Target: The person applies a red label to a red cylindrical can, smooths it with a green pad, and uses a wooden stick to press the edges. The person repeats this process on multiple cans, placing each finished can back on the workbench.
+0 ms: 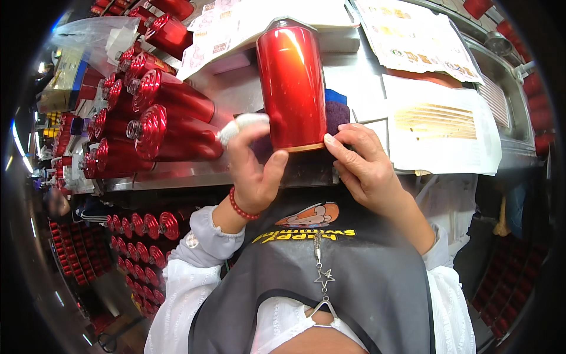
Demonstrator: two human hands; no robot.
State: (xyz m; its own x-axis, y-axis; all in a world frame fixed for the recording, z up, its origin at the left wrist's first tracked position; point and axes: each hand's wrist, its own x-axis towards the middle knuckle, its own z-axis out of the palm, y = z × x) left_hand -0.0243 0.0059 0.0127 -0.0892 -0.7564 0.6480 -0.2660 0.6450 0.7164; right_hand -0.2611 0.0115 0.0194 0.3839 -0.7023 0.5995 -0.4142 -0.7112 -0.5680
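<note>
A glossy red bottle (292, 88) lies in front of me on a dark purple cloth (337, 115), its metallic neck end pointing away. A thin gold band (299, 148) runs around its near end. My left hand (254, 165) curves around the lower left corner, fingers along the side and thumb at the banded end. Something white, like cloth or a finger covering (240, 125), shows at its fingertips; its exact kind is unclear. My right hand (367, 168) presses thumb and forefinger against the right end of the band, the other fingers bent.
Several red bottles with ridged ends (177, 133) lie stacked at the left. To the right are a sheet of gold strips (439, 121), printed label sheets (415, 38) and a metal sink (507, 88). Racks of red bottles (141, 253) stand below the steel table (177, 177) at the left.
</note>
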